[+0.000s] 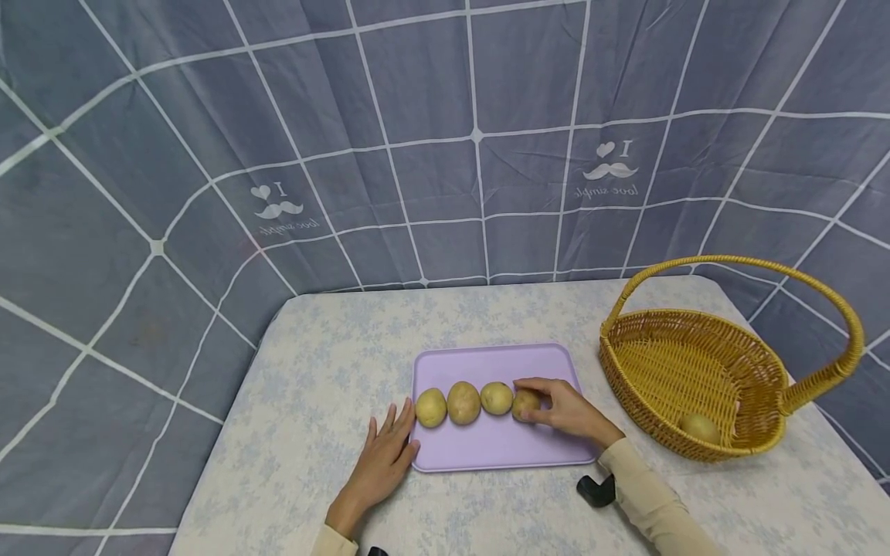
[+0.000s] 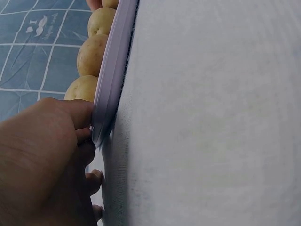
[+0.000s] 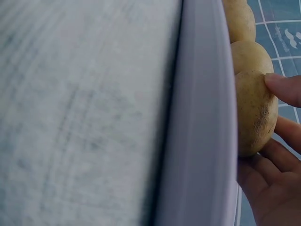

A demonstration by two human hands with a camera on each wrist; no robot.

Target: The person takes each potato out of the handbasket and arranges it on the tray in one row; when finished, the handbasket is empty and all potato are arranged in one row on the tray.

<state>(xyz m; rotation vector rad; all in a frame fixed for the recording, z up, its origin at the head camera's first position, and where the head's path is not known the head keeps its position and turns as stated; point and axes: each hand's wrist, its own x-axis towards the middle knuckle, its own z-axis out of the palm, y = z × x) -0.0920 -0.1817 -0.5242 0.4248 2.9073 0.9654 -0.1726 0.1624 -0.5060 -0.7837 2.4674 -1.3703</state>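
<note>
Several potatoes stand in a row across a lilac tray (image 1: 487, 455). My right hand (image 1: 566, 409) grips the rightmost potato (image 1: 526, 404), thumb on its near side and fingers round its far side. In the right wrist view that potato (image 3: 256, 113) shows a rough brown patch, and the potato (image 3: 251, 56) beyond it is right beside it. My left hand (image 1: 385, 455) lies at the tray's left edge with its fingers extended, fingertips at the rim near the leftmost potato (image 1: 431, 408). In the left wrist view the thumb of the left hand (image 2: 47, 150) touches the tray rim (image 2: 110, 80).
To the right stands a yellow wicker basket (image 1: 619, 390) with a tall arched handle; another potato (image 1: 699, 428) lies inside it. A pale flowered cloth (image 1: 334, 363) covers the table. Blue-grey checked curtains (image 1: 424, 93) hang behind and at both sides.
</note>
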